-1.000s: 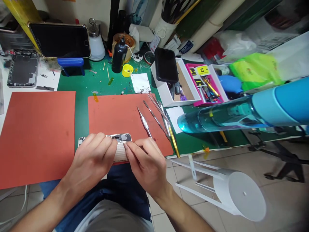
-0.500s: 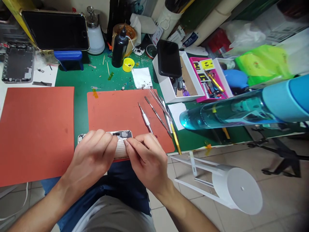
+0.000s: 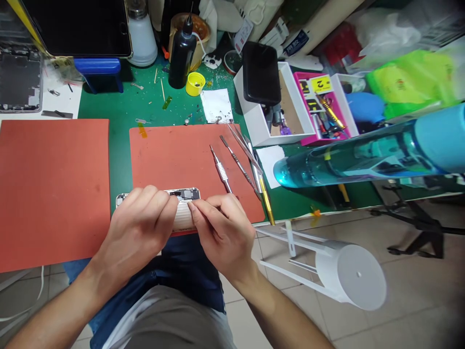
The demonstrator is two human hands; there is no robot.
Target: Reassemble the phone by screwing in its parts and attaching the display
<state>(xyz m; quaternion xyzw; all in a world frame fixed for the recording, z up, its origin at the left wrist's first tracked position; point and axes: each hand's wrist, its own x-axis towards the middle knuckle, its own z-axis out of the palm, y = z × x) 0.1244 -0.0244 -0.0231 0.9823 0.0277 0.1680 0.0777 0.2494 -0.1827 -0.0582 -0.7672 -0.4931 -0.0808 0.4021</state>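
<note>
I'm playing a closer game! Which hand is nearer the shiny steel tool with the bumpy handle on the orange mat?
The right hand, just below the shiny steel spudger. The left hand is farther away, down to its left.

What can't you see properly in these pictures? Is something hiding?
Head view:
- Most of the opened smartphone: covered by the left hand and right hand.
- Anything between the right fingertips: too small to tell.
- Top of the black-screened phone: cut off by the top edge.
</note>
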